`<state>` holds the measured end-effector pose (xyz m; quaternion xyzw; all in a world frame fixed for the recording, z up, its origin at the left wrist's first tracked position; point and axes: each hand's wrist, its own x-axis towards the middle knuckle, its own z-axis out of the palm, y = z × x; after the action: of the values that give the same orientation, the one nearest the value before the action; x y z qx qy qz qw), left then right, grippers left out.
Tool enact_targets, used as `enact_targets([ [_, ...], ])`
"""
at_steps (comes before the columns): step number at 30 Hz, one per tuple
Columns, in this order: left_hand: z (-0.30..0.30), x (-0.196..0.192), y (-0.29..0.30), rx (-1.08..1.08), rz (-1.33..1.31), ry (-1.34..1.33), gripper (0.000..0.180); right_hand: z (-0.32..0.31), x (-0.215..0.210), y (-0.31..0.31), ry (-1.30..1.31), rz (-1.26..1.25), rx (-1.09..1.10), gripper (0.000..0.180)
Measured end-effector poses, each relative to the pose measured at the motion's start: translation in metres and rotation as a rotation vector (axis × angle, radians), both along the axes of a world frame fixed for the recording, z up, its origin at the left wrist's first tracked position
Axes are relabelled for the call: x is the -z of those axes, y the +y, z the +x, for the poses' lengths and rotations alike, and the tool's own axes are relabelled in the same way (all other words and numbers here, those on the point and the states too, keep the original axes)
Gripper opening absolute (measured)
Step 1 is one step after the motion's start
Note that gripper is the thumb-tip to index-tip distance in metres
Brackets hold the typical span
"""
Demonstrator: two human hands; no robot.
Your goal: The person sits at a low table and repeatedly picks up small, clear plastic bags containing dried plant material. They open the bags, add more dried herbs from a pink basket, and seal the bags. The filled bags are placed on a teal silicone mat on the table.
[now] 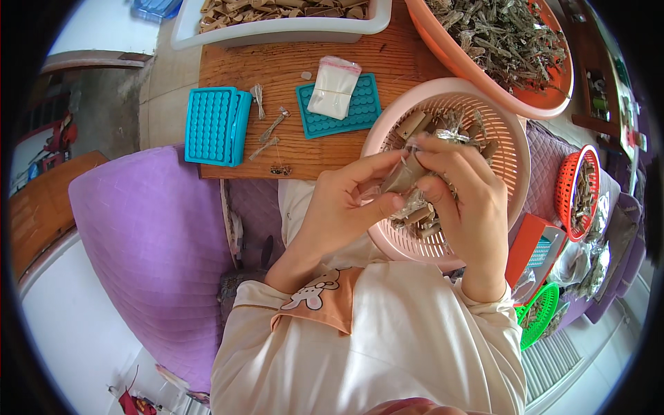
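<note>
My left hand [344, 200] and my right hand [472, 190] meet over a pink plastic basket [453, 87]. Between their fingertips they pinch a flat brown-grey piece in clear plastic wrap [404, 174]. Its exact kind cannot be made out, and my fingers cover part of it. Below the hands, the basket holds loose brown pieces [422, 214] and crinkled clear plastic. On the wooden table [404, 52], a stack of small clear bags [335, 88] lies on a teal tray [365, 111] with rows of round cups.
More teal trays [216, 124] stand at the table's left, beside bundled strings [258, 102]. A white tub [290, 28] of brown pieces and an orange basin [513, 105] of wrapped pieces stand behind. Rightward are a red basket [566, 183], an orange box [529, 242] and a green basket [551, 304].
</note>
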<state>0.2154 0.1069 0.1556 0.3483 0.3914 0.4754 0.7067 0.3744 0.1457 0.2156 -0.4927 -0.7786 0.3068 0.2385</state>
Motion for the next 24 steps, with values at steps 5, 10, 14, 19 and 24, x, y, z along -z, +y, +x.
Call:
enact_targets([
  [5, 0.000, 0.003, 0.000, -0.024, 0.034, 0.093, 0.049, 0.005, 0.006, 0.004, -0.035, 0.092, -0.131, 0.028],
  [10, 0.008, 0.009, -0.002, -0.060, -0.021, -0.057, 0.049, 0.003, 0.015, 0.003, 0.036, -0.007, -0.179, 0.032],
  [14, 0.005, 0.015, 0.000, -0.042, 0.046, -0.048, 0.046, 0.007, 0.025, 0.006, 0.139, -0.091, -0.213, 0.044],
  [19, 0.005, 0.010, 0.003, -0.170, 0.023, -0.146, 0.049, -0.002, 0.041, -0.011, 0.872, -0.451, 0.152, 0.069],
  [24, 0.009, 0.016, 0.002, -0.289, 0.170, -0.009, 0.060, -0.006, 0.044, -0.018, 0.506, -0.476, 0.153, 0.032],
])
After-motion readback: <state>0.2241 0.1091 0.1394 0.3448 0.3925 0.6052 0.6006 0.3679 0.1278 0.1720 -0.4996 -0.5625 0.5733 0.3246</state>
